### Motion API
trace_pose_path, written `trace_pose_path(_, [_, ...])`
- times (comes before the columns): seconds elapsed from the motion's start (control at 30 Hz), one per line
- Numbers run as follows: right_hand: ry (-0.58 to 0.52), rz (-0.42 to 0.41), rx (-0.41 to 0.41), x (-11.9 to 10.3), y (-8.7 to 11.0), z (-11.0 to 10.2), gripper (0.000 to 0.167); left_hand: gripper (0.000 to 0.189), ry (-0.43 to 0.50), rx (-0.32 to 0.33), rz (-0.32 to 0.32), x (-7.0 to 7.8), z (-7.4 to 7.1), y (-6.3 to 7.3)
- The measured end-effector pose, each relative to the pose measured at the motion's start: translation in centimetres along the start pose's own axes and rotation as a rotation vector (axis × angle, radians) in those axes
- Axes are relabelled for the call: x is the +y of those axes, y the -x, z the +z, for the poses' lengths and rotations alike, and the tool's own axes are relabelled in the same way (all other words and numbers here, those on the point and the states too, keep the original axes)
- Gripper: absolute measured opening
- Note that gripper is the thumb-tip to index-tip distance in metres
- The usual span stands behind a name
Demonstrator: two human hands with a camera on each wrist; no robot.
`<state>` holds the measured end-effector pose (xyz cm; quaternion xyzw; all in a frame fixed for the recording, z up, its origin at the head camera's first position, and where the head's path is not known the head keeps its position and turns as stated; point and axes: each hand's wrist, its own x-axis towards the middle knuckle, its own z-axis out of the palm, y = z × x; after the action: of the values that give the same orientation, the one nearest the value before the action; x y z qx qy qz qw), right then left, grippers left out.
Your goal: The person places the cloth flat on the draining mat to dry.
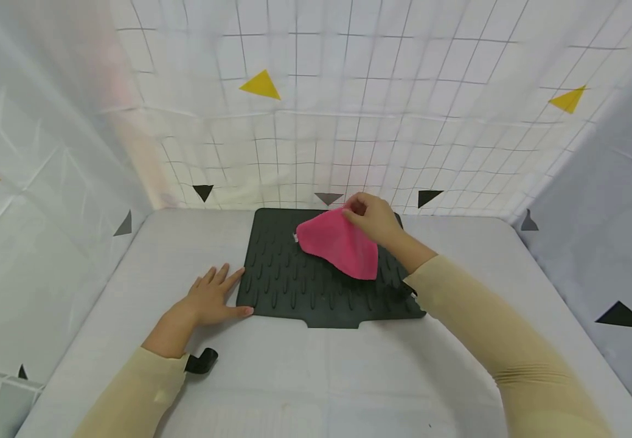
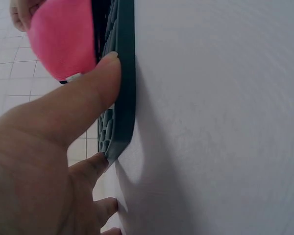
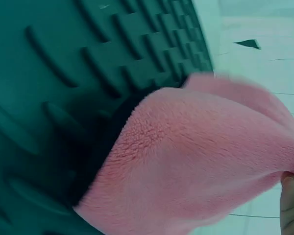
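A pink fleece cloth [image 1: 339, 244] is lifted by one corner above a dark ribbed rubber mat [image 1: 288, 286] on the white table. My right hand [image 1: 371, 216] pinches the cloth's top corner near the mat's far edge; the rest hangs down onto the mat. In the right wrist view the cloth [image 3: 196, 161] fills the frame over the mat's ridges [image 3: 63, 98]. My left hand [image 1: 213, 299] lies flat with fingers spread on the table at the mat's left edge, thumb against the mat's rim [image 2: 123, 88]. The left wrist view also shows the cloth [image 2: 61, 39].
The white table [image 1: 316, 377] is walled by white grid-patterned sheets with yellow and black triangles [image 1: 261, 85]. A small black clip-like object [image 1: 202, 361] sits by my left sleeve. Bare table surface lies in front of the mat and on both sides.
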<state>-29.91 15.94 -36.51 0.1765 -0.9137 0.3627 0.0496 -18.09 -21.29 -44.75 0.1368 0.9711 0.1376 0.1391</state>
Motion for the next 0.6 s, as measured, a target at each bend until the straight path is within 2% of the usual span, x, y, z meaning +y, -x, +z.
trace_pose_path(0.17, [0.049,0.042,-0.069,1.0,-0.3,1.6,0.018,0.102,-0.001,-0.005,0.0,0.0,0.0,0.0])
trace_pose_path(0.4, [0.076,0.044,-0.074,1.5,-0.7,2.8,0.018,0.102,-0.003,-0.003,-0.002,-0.2,0.2,-0.1])
trace_pose_path(0.6, [0.067,0.059,-0.083,1.5,-0.7,3.0,0.022,0.103,-0.004,0.003,0.004,-0.3,0.4,-0.2])
